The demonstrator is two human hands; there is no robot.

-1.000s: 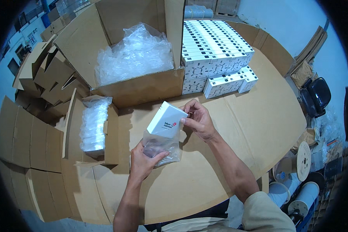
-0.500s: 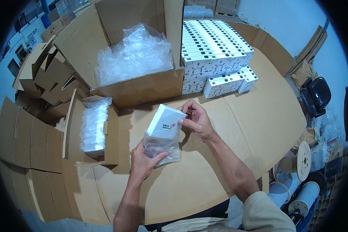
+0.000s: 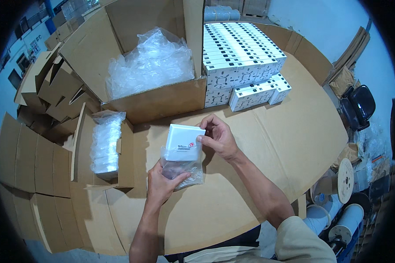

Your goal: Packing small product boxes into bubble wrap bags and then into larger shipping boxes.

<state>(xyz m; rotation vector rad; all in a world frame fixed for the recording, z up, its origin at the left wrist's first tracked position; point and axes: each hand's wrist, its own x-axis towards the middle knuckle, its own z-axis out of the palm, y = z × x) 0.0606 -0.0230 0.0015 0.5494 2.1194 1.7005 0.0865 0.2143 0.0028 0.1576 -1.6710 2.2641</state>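
Note:
A flat white plastic box (image 3: 180, 138) with a small red mark and dark print stands partway inside a clear plastic bag (image 3: 192, 172), its upper part bare. My left hand (image 3: 163, 179) is closed around the bag's lower part, thumb across the front. My right hand (image 3: 219, 136) pinches the box's upper right edge between thumb and fingers. Left of my hands, a narrow open carton (image 3: 126, 160) holds a row of bagged white boxes (image 3: 106, 142).
A large open carton (image 3: 156, 101) with a heap of clear plastic bags (image 3: 149, 63) stands at the back. Stacked white boxes (image 3: 243, 59) are right of it on the cardboard-covered table (image 3: 289, 136). Folded cartons (image 3: 59, 85) crowd the left; cable reels (image 3: 344, 177) and a black chair (image 3: 357, 107) stand right.
The white box has sunk deeper into the bag and turned more upright, moving slightly left. My right hand moved left and down with it; the left hand stays nearly still.

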